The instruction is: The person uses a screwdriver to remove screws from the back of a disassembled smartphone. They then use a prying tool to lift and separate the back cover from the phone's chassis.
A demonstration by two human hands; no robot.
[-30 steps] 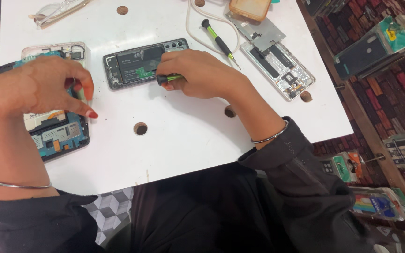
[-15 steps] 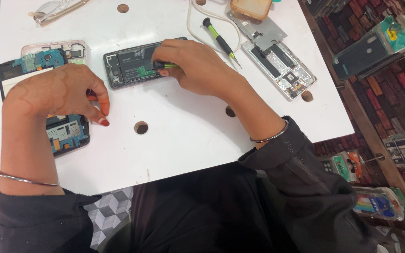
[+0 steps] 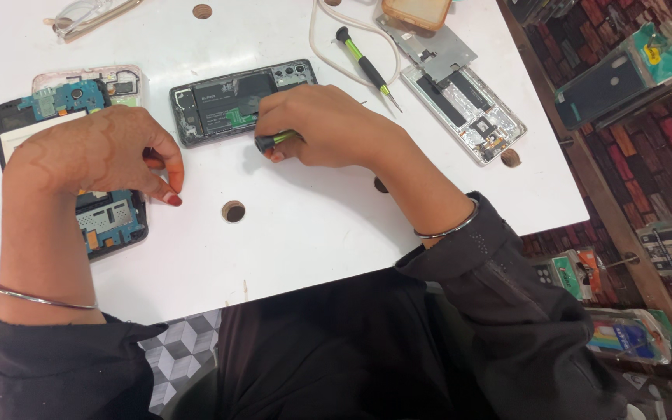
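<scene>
Beside the opened phone [image 3: 235, 105], right hand [image 3: 328, 128] holds screwdriver [image 3: 276, 141] lying left-right.

White table [image 3: 336, 257]; black-framed phone [image 3: 239, 101] at its centre, a green-and-black screwdriver [image 3: 275, 141] just below it; left of the phone, a blue circuit board [image 3: 71, 97]; black sleeves [image 3: 491, 311].

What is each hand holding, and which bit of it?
The right hand grips a green-and-black screwdriver by its handle. The left hand holds nothing; it rests over an opened blue-board phone.
</scene>
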